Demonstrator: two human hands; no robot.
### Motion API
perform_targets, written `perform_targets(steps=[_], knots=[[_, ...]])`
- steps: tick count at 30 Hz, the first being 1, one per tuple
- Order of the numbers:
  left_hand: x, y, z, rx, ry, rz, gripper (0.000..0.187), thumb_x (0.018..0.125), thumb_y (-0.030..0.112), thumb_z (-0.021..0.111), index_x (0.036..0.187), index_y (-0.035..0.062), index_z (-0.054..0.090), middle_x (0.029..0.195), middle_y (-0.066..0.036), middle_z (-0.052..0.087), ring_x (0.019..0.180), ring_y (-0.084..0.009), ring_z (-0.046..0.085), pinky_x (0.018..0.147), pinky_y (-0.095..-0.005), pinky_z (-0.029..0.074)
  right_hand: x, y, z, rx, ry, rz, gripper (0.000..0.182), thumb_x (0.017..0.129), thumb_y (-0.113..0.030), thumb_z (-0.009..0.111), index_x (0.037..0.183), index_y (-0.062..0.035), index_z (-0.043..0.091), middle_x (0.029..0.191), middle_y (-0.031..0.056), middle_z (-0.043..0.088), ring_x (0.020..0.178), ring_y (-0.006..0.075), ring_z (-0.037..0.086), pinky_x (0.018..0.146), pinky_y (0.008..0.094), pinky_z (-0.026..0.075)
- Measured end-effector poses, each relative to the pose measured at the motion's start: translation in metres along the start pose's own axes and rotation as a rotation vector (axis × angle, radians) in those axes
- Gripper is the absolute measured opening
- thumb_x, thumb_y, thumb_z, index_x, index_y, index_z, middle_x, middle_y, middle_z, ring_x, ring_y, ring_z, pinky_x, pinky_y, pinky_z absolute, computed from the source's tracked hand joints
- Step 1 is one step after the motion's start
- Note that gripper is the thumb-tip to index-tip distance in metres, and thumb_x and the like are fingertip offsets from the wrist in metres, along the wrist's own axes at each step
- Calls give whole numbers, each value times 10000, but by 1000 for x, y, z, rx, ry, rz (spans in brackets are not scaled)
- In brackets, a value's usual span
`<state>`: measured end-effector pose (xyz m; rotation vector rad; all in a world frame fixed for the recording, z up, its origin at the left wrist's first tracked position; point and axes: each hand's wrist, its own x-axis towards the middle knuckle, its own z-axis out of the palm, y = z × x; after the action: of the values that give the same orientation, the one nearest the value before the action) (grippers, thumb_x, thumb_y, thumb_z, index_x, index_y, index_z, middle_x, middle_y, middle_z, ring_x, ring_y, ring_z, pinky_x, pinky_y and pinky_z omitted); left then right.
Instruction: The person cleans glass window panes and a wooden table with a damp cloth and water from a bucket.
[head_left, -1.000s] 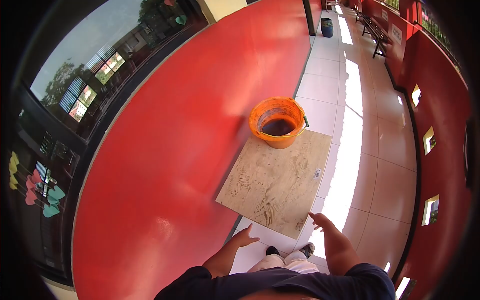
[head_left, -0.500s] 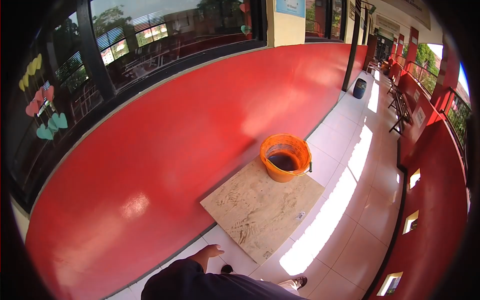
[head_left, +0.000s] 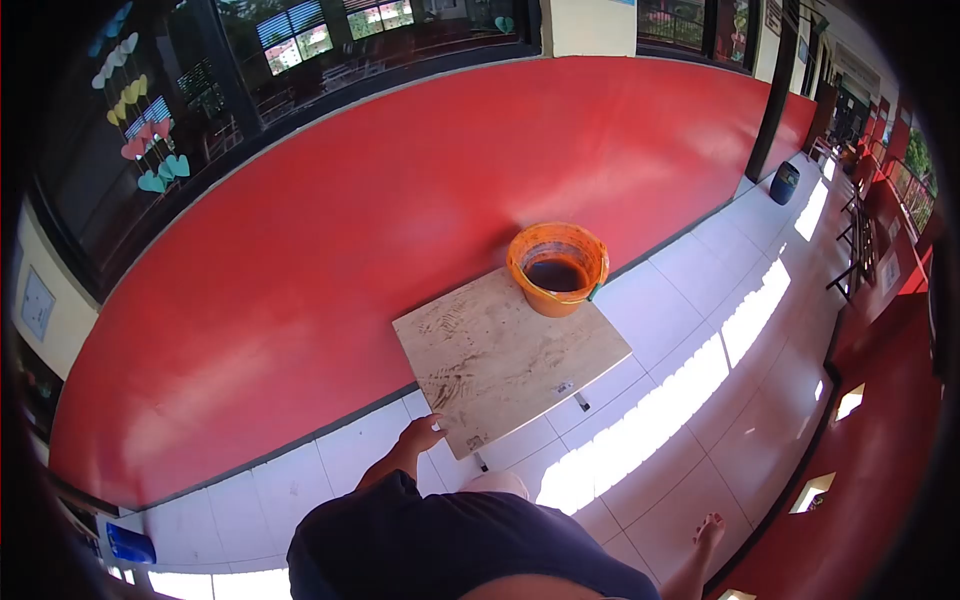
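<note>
A small table [head_left: 510, 370] with a smudged wooden top stands against the red wall. On its far end sits an orange bucket [head_left: 557, 300] with dark liquid inside. My left hand [head_left: 422, 433] is at the table's near left edge, its fingers apart and fingertips at the edge; whether they touch it is unclear. Out to the right, low over the tiled floor, is my right hand [head_left: 709, 530], its fingers loosely bent and slightly apart, holding nothing visible.
The red wall [head_left: 300, 270] with windows above runs along the left. A dark barrel [head_left: 785, 183] and a bench [head_left: 858, 245] stand farther down the corridor. A blue container [head_left: 130, 544] is at the lower left. Sunlight stripes the tiled floor [head_left: 670, 300].
The view has turned, and the table and bucket appear farther left and higher. My left hand has come to the table's edge. My right hand has come into view.
</note>
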<state>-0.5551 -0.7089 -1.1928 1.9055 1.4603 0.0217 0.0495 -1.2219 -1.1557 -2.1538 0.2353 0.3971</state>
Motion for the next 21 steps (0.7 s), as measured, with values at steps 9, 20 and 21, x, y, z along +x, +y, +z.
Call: perform_targets(steps=[9,20,21], knots=[[79,78,-39,-610,863,-40,306,906,245,669,1183,115,679,1049,-111,726,963,-257,707,855,-367,541,40,-38,224,-568,-837,-254,377,980,-269,571,1307,-97,495,1148,108,618,956,344,655,718,627,527],[256,351,-145,-482,925,762,254,864,225,730,1090,110,713,1020,-98,724,950,-295,686,834,-395,547,8,-352,374,-720,-810,-392,382,975,-263,580,1307,-92,499,1142,115,622,953,343,658,716,612,532],[272,364,-136,-483,834,827,282,870,249,728,1115,110,707,1066,-101,717,1005,-298,673,886,-390,533,15,-369,382,-713,-812,-406,383,974,-262,581,1307,-92,500,1142,116,622,953,343,658,715,611,533]])
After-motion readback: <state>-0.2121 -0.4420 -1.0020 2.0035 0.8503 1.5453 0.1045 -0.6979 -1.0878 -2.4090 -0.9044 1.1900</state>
